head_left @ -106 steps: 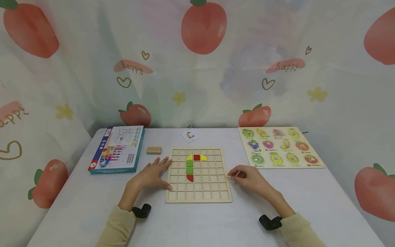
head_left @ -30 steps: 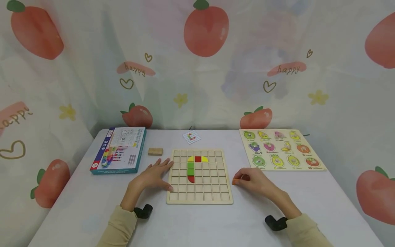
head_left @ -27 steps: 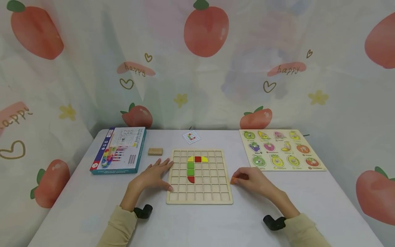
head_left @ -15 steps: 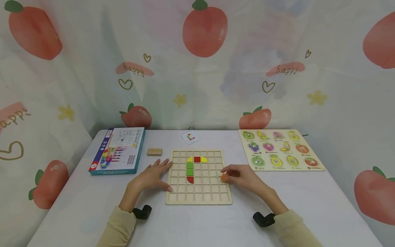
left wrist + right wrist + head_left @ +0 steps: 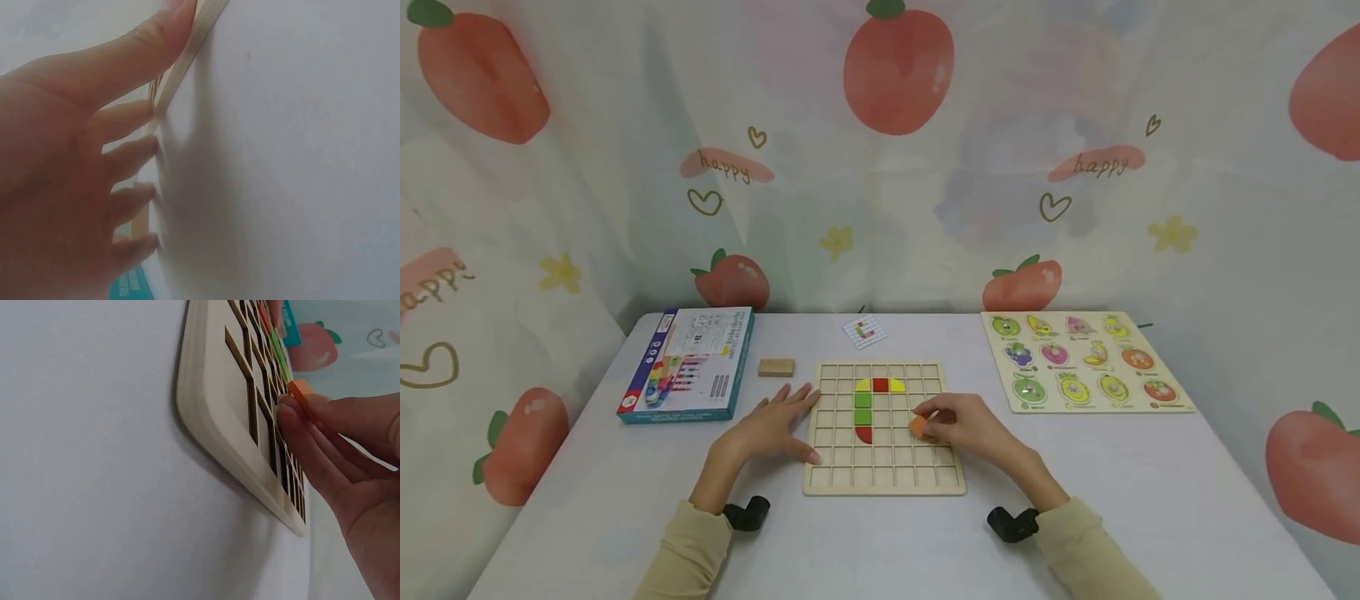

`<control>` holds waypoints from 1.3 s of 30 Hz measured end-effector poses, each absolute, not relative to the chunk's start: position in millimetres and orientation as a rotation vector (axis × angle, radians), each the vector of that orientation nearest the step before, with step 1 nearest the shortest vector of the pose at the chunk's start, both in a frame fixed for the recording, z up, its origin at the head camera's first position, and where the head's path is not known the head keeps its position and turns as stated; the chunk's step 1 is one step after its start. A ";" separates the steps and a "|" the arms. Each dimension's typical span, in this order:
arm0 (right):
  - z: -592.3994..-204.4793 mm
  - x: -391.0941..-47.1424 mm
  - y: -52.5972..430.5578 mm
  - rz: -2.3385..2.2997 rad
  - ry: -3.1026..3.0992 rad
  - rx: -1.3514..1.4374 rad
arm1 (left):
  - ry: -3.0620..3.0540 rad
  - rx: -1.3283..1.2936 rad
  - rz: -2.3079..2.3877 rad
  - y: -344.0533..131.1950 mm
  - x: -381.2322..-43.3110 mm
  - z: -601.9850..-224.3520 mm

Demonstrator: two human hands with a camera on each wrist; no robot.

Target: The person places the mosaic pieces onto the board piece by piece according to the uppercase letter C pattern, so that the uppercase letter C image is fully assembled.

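A wooden grid board [image 5: 883,486] lies flat in the middle of the table. Set in its cells are two yellow quarter-round tiles, a red square tile [image 5: 880,385], two green tiles [image 5: 862,407] and a red quarter-round tile [image 5: 864,434]. My right hand [image 5: 973,425] pinches an orange tile [image 5: 919,427] between thumb and fingers, over the right part of the board; the right wrist view shows the orange tile [image 5: 301,390] close above the grid. My left hand [image 5: 767,429] has its fingers spread, thumb and fingertips resting at the board's left edge.
Behind the board lies a small pattern card [image 5: 864,332]. A wooden block [image 5: 777,367] sits beyond my left hand, beside a boxed game [image 5: 688,367]. At the back right is a fruit puzzle board [image 5: 1086,362]. A fabric backdrop stands behind the table.
My right hand has come from beside the board's right edge, now showing the orange tile in its pinch, and moved left over the grid. My left hand has stayed at the left edge.
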State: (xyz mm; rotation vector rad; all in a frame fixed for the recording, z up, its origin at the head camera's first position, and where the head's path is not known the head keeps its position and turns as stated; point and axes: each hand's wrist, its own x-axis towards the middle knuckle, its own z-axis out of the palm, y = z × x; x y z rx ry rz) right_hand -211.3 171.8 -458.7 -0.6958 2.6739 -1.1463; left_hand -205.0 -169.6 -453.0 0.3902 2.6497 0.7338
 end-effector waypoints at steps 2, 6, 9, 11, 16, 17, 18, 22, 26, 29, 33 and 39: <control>-458.1 -212.2 168.1 -1.144 2.663 -0.688 | 2.646 0.381 0.735 -169.5 -205.7 -453.3; -457.4 -213.1 161.1 -1.152 2.641 -0.693 | 2.646 0.376 0.739 -169.6 -207.8 -454.2; -457.2 -213.3 156.2 -1.158 2.639 -0.706 | 2.652 0.385 0.736 -169.9 -209.1 -454.3; -456.6 -213.4 152.8 -1.171 2.629 -0.703 | 2.655 0.391 0.730 -170.1 -209.7 -454.4; -456.7 -214.6 143.3 -1.183 2.600 -0.673 | 2.653 0.393 0.717 -170.5 -209.7 -454.7; -456.9 -214.9 141.3 -1.182 2.597 -0.668 | 2.655 0.399 0.713 -170.6 -209.5 -454.5; -457.2 -215.3 139.5 -1.172 2.602 -0.675 | 2.658 0.405 0.709 -170.6 -209.3 -454.3; -457.8 -216.1 133.6 -1.161 2.608 -0.710 | 2.663 0.419 0.695 -170.6 -209.1 -453.0; -459.5 -216.9 129.0 -1.146 2.602 -0.732 | 2.659 0.415 0.702 -171.1 -209.8 -453.0; -461.2 -217.5 125.8 -1.120 2.606 -0.736 | 2.661 0.413 0.711 -171.5 -209.8 -453.7; -461.8 -217.2 121.4 -1.072 2.632 -0.766 | 2.660 0.402 0.717 -171.9 -210.0 -455.5; -459.9 -215.9 115.7 -1.008 2.670 -0.809 | 2.658 0.401 0.718 -172.7 -210.4 -457.1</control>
